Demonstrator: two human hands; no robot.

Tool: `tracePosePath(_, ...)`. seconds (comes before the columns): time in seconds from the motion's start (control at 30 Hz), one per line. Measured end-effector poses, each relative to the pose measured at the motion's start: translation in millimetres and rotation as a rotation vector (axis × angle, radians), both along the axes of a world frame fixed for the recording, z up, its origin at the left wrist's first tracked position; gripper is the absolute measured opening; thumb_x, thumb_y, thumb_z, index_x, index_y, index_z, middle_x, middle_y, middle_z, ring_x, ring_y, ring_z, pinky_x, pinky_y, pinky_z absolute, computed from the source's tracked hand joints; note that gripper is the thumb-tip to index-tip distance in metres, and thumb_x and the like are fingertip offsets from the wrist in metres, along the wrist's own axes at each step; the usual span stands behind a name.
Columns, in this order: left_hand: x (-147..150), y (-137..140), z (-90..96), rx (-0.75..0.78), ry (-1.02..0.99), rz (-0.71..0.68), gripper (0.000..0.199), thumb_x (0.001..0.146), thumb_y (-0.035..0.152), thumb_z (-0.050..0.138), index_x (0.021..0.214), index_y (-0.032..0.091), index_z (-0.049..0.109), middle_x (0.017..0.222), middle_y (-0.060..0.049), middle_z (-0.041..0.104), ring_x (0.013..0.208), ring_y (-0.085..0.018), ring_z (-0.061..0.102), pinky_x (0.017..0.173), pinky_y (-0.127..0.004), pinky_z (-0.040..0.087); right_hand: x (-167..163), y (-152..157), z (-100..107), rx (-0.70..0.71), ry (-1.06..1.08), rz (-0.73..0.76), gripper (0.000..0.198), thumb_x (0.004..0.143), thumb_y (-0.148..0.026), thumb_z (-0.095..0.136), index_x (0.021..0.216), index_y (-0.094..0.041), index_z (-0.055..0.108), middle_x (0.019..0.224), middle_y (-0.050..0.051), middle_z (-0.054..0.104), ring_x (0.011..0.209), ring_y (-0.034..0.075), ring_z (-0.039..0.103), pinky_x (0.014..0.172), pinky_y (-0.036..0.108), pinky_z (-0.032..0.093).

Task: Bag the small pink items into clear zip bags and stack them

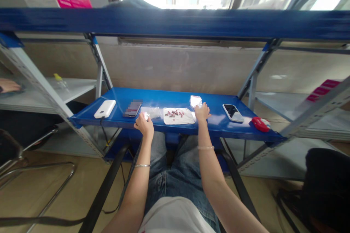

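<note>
My left hand (144,124) is closed at the front edge of the blue shelf (164,96), its fingers around a small white piece (146,115) mostly covered by them. A clear plastic bag (154,112) lies flat just right of it. Between my hands a white cloth or tissue (188,117) is spread out, with several small dark red pieces (175,113) scattered on it. Over to the right, my right hand (202,112) pinches the lower edge of a shiny, see-through packet (195,101); the fingertips there are partly hard to make out.
Left on the shelf are a white power bank (105,109) with a cable and a dark phone (133,108). A white phone (233,113) and a red-and-white item (260,124) lie right. A blue beam (175,23) crosses above. Another person's hand (9,85) shows far left.
</note>
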State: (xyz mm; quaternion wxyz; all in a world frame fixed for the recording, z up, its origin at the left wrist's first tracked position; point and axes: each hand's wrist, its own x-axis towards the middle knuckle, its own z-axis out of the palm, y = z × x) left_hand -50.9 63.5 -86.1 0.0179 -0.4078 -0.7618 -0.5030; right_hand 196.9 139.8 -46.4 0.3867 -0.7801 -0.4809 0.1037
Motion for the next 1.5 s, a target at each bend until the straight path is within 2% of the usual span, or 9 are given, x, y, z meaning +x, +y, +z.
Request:
tracePosePath(0.13,-1,-2,-1.0,0.082,-0.036,0.004,0.045,0.078,0.017,0.053,0.123,0.020,0.048,0.110,-0.012,0.067,0.111,-0.030,0.054,0.095,-0.046,0.029,-38,-28,5,0.158,0.102,0.079,0.048,0.084,-0.032,0.043,0.130,-0.017,0.051,0.141,0.015,0.043,0.133,0.033,0.032,0.104,0.061,0.023)
tracePosePath(0.27,-4,-3,1.2,0.243,-0.096,-0.027,0.038,0.082,0.025,0.053,0.119,0.017,0.052,0.098,-0.012,0.070,0.104,-0.026,0.059,0.095,-0.043,0.034,-82,-58,6,0.284,0.302,0.304,0.034,0.080,-0.031,0.051,0.108,-0.018,0.065,0.130,0.014,0.055,0.124,0.032,0.045,0.104,0.058,0.026)
tracePosePath(0.4,-2,-3,18.8,0.463,-0.309,-0.228,0.030,0.078,0.034,0.058,0.102,0.016,0.062,0.094,-0.009,0.069,0.087,-0.019,0.065,0.085,-0.034,0.046,-104,-79,12,0.260,0.556,0.777,0.030,0.079,-0.044,0.057,0.087,-0.018,0.070,0.095,0.009,0.071,0.094,0.025,0.064,0.088,0.041,0.047)
tracePosePath(0.47,2,-5,32.9,0.496,-0.406,-0.401,0.030,0.075,0.037,0.063,0.095,0.016,0.065,0.092,-0.009,0.070,0.086,-0.019,0.066,0.081,-0.032,0.049,-104,-85,18,0.207,0.691,0.864,0.038,0.077,-0.053,0.057,0.083,-0.017,0.069,0.086,0.008,0.071,0.083,0.022,0.067,0.075,0.035,0.052)
tracePosePath(0.63,18,-19,62.5,0.361,-0.498,-0.861,0.028,0.069,0.035,0.071,0.091,0.016,0.070,0.093,-0.009,0.073,0.089,-0.021,0.067,0.081,-0.032,0.052,-86,-97,31,0.176,0.954,0.826,0.048,0.074,-0.063,0.058,0.080,-0.016,0.066,0.084,0.010,0.071,0.073,0.020,0.068,0.057,0.026,0.051)
tracePosePath(0.73,27,-26,68.4,0.322,-0.445,-0.958,0.022,0.072,0.034,0.069,0.086,0.016,0.072,0.090,-0.008,0.074,0.088,-0.022,0.068,0.082,-0.034,0.052,-75,-102,37,0.177,0.953,0.857,0.045,0.071,-0.061,0.062,0.076,-0.016,0.065,0.081,0.008,0.070,0.069,0.018,0.067,0.053,0.023,0.050)
tracePosePath(0.9,33,-32,71.3,0.308,-0.345,-1.036,0.017,0.076,0.031,0.065,0.082,0.017,0.073,0.092,-0.008,0.074,0.093,-0.022,0.067,0.089,-0.035,0.050,-67,-106,40,0.139,0.940,0.893,0.037,0.068,-0.053,0.067,0.076,-0.016,0.064,0.079,0.006,0.069,0.068,0.016,0.066,0.050,0.021,0.048)
tracePosePath(1.23,30,-39,76.0,0.145,-0.411,-1.129,0.029,0.071,0.035,0.072,0.093,0.017,0.072,0.097,-0.008,0.073,0.093,-0.022,0.067,0.083,-0.032,0.052,-68,-104,39,0.198,0.828,0.911,0.034,0.069,-0.050,0.068,0.071,-0.016,0.063,0.062,0.001,0.063,0.060,0.014,0.062,0.050,0.021,0.047)
tracePosePath(1.5,28,-39,74.8,0.153,-0.504,-1.032,0.023,0.069,0.035,0.071,0.081,0.016,0.074,0.083,-0.005,0.074,0.083,-0.021,0.067,0.076,-0.031,0.051,-73,-107,43,0.204,0.734,0.984,0.039,0.074,-0.055,0.062,0.068,-0.017,0.058,0.063,0.001,0.062,0.059,0.012,0.059,0.051,0.021,0.045)
